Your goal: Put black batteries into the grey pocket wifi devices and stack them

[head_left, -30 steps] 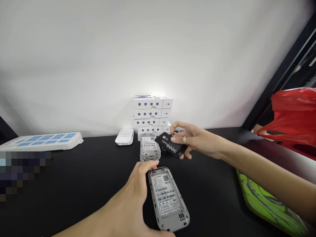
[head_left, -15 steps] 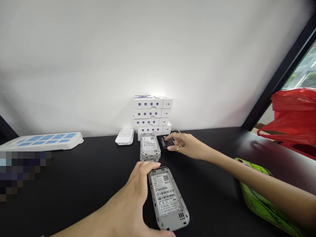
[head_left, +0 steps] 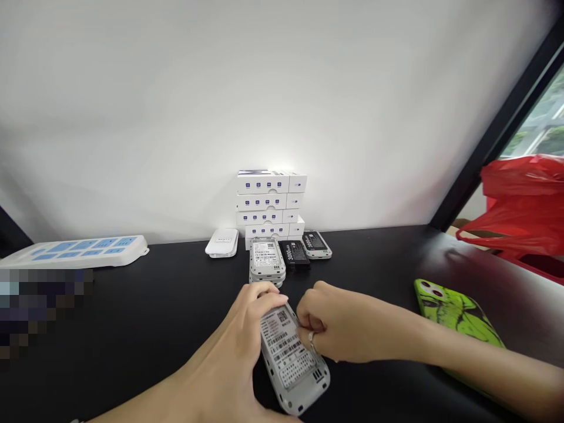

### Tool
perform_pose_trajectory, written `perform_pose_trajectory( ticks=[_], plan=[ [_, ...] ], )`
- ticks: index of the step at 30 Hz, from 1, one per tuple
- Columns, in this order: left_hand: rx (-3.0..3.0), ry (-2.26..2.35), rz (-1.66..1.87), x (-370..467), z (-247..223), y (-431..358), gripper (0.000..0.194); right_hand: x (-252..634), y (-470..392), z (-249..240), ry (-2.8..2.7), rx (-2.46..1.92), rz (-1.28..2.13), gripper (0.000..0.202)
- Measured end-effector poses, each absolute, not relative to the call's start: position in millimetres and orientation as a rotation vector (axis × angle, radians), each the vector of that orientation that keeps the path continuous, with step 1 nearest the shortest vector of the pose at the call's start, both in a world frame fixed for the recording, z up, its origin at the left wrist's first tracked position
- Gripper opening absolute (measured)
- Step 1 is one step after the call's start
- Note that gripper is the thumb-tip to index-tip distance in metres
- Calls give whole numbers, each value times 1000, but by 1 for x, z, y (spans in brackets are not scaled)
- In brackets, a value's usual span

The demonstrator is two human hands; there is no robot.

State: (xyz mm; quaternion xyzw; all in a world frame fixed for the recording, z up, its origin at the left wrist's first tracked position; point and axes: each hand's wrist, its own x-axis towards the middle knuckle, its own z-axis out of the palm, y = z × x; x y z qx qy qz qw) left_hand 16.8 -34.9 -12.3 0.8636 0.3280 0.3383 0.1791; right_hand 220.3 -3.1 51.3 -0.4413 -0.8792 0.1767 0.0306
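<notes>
One round-cornered grey plastic casing (head_left: 286, 348) is sitting in front of me, over the black tabletop (head_left: 176, 317), its long axis slanting from far left to near right, its QR-code end pointing away. My left hand (head_left: 235, 349) is gripping it lengthwise, fingers (head_left: 269, 302) over the far end. My right hand (head_left: 330, 320) is resting curled at its right edge; whether I am pinching anything, I cannot tell. Beyond, at least four white boxes (head_left: 263, 202) are standing stacked; one green-and-black phone (head_left: 458, 311) is lying rightward.
</notes>
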Motion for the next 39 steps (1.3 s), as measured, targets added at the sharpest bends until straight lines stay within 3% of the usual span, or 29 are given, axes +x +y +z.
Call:
perform_pose_trajectory(
  ticks=[2, 5, 9, 14, 22, 26, 28, 32, 39],
  plan=[
    [2523, 865, 1116, 17, -12, -35, 106, 222, -2, 52, -2687, -1354, 582, 16],
    [2721, 681, 1355, 17, -9, -38, 68, 227, 10, 68, -2660, -1342, 798, 23],
    [2908, 530, 1311, 16, -4, -43, 31, 223, 41, 86, -2488, -1324, 816, 28],
    [2801, 592, 1206, 16, -6, -39, 56, 198, 88, 69, -2394, -1369, 716, 32],
    [2748, 577, 1160, 16, -8, -36, 52, 247, 127, 77, -2384, -1372, 667, 36],
    [2724, 569, 1131, 15, -7, -36, 54, 286, 149, 67, -2453, -1380, 670, 77],
    [2716, 579, 1109, 13, -6, -35, 57, 293, 154, 52, -2476, -1374, 694, 87],
    [2709, 633, 1029, 12, -4, -35, 62, 300, 144, 37, -2461, -1336, 643, 83],
    [2526, 803, 1070, 19, -7, -38, 75, 308, 61, 66, -2578, -1280, 618, 71]
  ],
)
